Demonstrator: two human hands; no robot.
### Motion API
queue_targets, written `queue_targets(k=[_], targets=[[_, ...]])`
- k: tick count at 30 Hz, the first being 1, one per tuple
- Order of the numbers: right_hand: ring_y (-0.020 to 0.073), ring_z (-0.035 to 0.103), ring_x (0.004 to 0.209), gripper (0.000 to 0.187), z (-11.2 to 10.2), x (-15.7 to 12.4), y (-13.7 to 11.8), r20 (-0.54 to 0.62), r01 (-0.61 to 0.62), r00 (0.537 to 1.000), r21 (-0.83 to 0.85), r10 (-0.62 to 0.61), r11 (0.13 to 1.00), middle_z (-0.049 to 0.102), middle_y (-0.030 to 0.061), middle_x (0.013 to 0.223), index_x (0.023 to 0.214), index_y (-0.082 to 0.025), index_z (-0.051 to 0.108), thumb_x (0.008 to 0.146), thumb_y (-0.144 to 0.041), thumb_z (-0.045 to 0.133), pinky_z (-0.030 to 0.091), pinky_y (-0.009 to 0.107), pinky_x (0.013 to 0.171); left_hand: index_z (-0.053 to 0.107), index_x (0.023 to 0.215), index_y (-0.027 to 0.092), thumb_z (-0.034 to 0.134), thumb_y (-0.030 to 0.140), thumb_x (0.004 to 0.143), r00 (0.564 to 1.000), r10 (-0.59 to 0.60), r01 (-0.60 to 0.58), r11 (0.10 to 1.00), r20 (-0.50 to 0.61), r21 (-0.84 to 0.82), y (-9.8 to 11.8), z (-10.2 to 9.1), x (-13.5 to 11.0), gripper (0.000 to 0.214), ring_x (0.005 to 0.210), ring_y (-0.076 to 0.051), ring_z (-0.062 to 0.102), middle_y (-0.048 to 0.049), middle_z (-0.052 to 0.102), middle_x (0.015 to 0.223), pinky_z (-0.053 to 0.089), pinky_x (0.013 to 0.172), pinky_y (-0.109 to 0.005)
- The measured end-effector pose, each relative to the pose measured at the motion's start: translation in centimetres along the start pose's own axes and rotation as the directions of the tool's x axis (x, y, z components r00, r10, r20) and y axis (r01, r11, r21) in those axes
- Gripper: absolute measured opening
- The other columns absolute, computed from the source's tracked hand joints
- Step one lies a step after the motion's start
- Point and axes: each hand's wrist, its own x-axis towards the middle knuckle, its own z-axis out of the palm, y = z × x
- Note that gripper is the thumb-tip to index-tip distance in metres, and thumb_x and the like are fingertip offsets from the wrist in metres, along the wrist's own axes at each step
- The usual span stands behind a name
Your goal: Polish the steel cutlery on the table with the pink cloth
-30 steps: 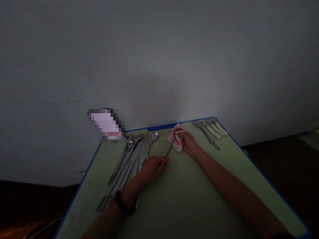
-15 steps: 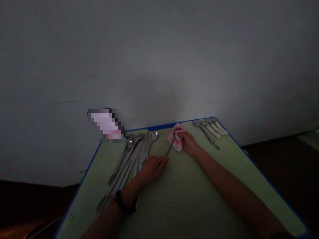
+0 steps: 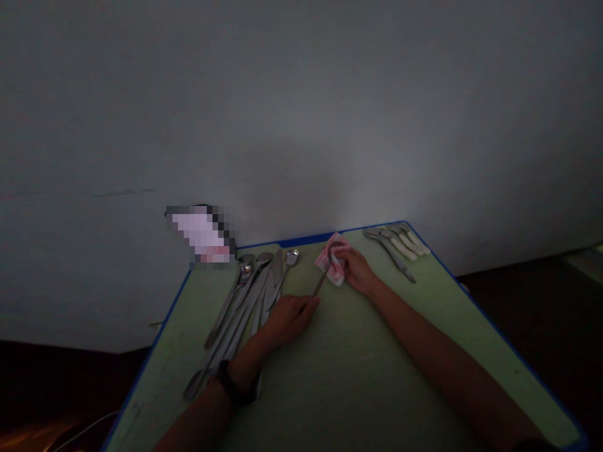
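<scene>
My left hand [image 3: 289,317] rests on the green table [image 3: 348,376] and pinches the handle end of a metal spoon [image 3: 321,282]. The spoon slants up to the right, and its bowl is wrapped in a pink cloth [image 3: 331,258]. My right hand [image 3: 358,269] is closed on that cloth near the table's far edge. A dark band sits on my left wrist.
A row of several metal spoons and knives [image 3: 245,301] lies left of my left hand. Several pieces of cutlery with pale handles [image 3: 398,245] lie at the far right corner. A blurred-out object [image 3: 201,235] stands at the far left corner, against a plain wall.
</scene>
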Motion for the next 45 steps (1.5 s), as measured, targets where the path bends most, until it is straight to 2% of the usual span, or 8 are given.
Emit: queue_targets(k=[7, 19, 29, 42, 45], targets=[[0.0108, 0.054, 0.06, 0.012, -0.11, 0.08, 0.08, -0.078, -0.025, 0.997, -0.011, 0.024, 1.0, 0.063, -0.0013, 0.069, 0.071, -0.017, 0.064, 0.06, -0.015, 0.061, 0.042, 0.023, 0.058, 0.048, 0.058, 0.017, 0.026, 0.044, 0.091, 1.0, -0.003, 0.003, 1.0, 0.006, -0.002, -0.03, -0.06, 0.04, 0.047, 0.05, -0.011, 0.046, 0.0011, 0.05, 0.051, 0.03, 0.05, -0.022], [0.0099, 0.055, 0.063, 0.013, 0.0, -0.01, 0.03, -0.054, -0.017, 0.998, -0.006, 0.017, 1.0, 0.064, -0.0019, 0.071, 0.073, -0.017, 0.064, 0.06, -0.016, 0.062, 0.042, 0.022, 0.059, 0.049, 0.06, 0.017, 0.024, 0.044, 0.092, 1.0, 0.013, -0.013, 1.0, 0.006, 0.001, -0.07, -0.05, -0.08, 0.049, 0.052, -0.011, 0.049, 0.001, 0.051, 0.052, 0.032, 0.052, -0.021], [0.0098, 0.054, 0.063, 0.012, -0.11, 0.19, 0.15, -0.099, -0.019, 0.995, -0.007, 0.018, 1.0, 0.063, -0.0022, 0.069, 0.07, -0.016, 0.065, 0.059, -0.013, 0.062, 0.042, 0.022, 0.062, 0.048, 0.057, 0.017, 0.028, 0.044, 0.091, 1.0, -0.009, 0.009, 1.0, -0.003, 0.014, -0.03, -0.01, 0.02, 0.048, 0.05, -0.011, 0.046, 0.0012, 0.049, 0.049, 0.03, 0.051, -0.022], [0.0104, 0.053, 0.06, 0.012, 0.01, 0.04, 0.03, -0.039, -0.018, 0.999, 0.004, 0.018, 1.0, 0.063, -0.0013, 0.069, 0.071, -0.016, 0.064, 0.06, -0.015, 0.061, 0.041, 0.022, 0.058, 0.048, 0.057, 0.016, 0.027, 0.043, 0.091, 1.0, 0.012, -0.012, 1.0, -0.012, 0.007, -0.13, 0.0, 0.05, 0.048, 0.049, -0.01, 0.045, 0.0016, 0.048, 0.049, 0.029, 0.05, -0.022], [0.0106, 0.054, 0.062, 0.011, -0.02, 0.09, 0.04, -0.055, -0.021, 0.998, 0.004, 0.021, 1.0, 0.064, -0.0012, 0.069, 0.07, -0.016, 0.064, 0.059, -0.014, 0.06, 0.042, 0.022, 0.059, 0.048, 0.057, 0.017, 0.028, 0.043, 0.09, 1.0, 0.006, -0.006, 1.0, -0.01, -0.005, -0.09, 0.01, 0.02, 0.047, 0.05, -0.01, 0.045, 0.0015, 0.048, 0.05, 0.029, 0.05, -0.022]])
